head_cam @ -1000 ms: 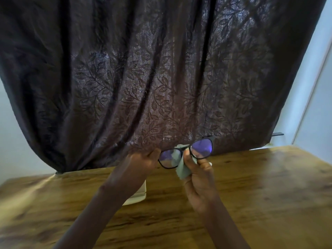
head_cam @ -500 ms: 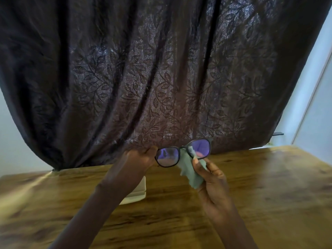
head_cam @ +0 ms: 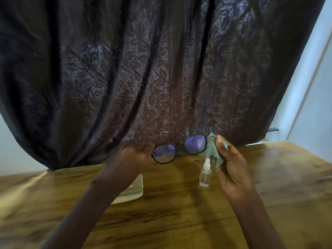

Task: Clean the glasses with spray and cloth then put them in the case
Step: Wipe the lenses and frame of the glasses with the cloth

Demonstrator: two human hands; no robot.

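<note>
change: green cloth (head_cam: 212,151) slid out to the far lens edge | left hand (head_cam: 136,153) grips glasses (head_cam: 179,149), right hand (head_cam: 231,168) pinches the cloth | wiping's nearly done imo, white case (head_cam: 133,191) next

Black-framed glasses (head_cam: 179,145), lenses tinted violet, held above a wooden table (head_cam: 179,223): left hand (head_cam: 136,153) grips the left end, and right hand (head_cam: 231,168) pinches a grey-green cloth (head_cam: 213,153) against the right end. Clear spray bottle (head_cam: 204,175) upright on the table just beside the right hand. Pale case (head_cam: 132,194) partly hidden under the left forearm; dark leaf-patterned curtain (head_cam: 143,69) behind.
</note>
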